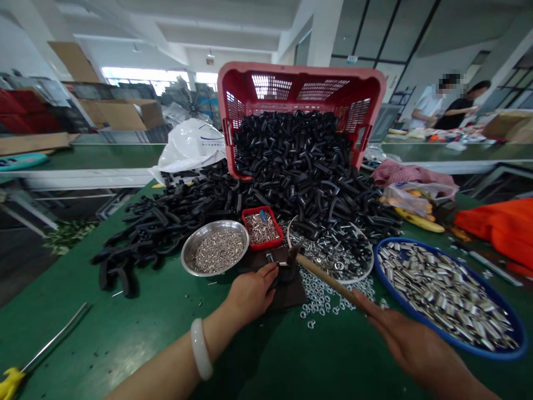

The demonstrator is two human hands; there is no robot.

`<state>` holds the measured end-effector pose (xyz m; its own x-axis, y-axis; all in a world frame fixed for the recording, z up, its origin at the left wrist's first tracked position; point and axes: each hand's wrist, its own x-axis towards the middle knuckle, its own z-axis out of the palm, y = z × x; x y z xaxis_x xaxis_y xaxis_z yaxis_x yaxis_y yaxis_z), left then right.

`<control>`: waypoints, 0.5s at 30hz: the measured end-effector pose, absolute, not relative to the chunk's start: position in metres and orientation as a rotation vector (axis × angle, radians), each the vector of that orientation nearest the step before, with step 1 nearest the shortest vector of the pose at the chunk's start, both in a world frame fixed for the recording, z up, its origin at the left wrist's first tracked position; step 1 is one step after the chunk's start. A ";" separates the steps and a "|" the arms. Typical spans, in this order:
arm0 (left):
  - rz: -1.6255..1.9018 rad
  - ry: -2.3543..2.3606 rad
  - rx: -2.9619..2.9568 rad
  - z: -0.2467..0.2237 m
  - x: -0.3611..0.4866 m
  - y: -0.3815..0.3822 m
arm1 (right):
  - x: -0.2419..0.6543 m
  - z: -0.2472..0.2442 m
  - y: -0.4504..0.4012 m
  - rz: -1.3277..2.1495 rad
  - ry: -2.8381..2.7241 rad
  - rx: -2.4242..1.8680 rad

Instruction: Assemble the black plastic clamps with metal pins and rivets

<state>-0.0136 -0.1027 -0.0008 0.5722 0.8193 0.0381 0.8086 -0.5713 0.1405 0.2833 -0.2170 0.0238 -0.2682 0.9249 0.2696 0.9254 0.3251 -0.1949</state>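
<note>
My left hand [250, 293], with a white bangle on its wrist, presses its closed fingers on a black curved handle part [286, 274] lying on a dark flat plate [293, 295]. A small metal spring and pin show at the fingertips. In my right hand [410, 336] is the wooden shaft of a hammer [328, 276]. Its head is just right of the spring; whether they touch I cannot tell. Just beyond the plate are a small red tray [280, 229] of metal pins and a steel bowl [187, 263] of small metal pieces.
A tipped red crate [300, 70] spills black handle parts [291, 150] across the table. On the right are a white round tray [372, 262] of hardware, loose metal rings [318, 297] and a blue tray [517, 340] of metal sleeves. A yellow-handled screwdriver [54, 338] lies left. Two people stand far right.
</note>
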 end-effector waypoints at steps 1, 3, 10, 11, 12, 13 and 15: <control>0.149 1.397 2.687 -0.001 -0.014 -0.103 | 0.284 0.026 -0.216 0.004 -2.299 -1.620; 0.157 1.397 2.683 -0.002 -0.014 -0.103 | 0.285 0.028 -0.216 -0.086 -2.228 -1.591; 0.169 1.366 2.671 0.000 -0.018 -0.101 | 0.288 0.026 -0.212 -0.027 -2.319 -1.604; 0.177 1.344 2.672 0.000 -0.020 -0.100 | 0.288 0.029 -0.212 -0.019 -2.327 -1.611; 0.193 1.324 2.665 -0.001 -0.022 -0.099 | 0.287 0.031 -0.211 -0.044 -2.309 -1.608; 0.214 1.325 2.642 -0.002 -0.024 -0.099 | 0.285 0.033 -0.212 -0.085 -2.275 -1.591; 0.262 1.411 2.550 -0.005 -0.029 -0.098 | 0.278 0.035 -0.213 -0.166 -2.199 -1.517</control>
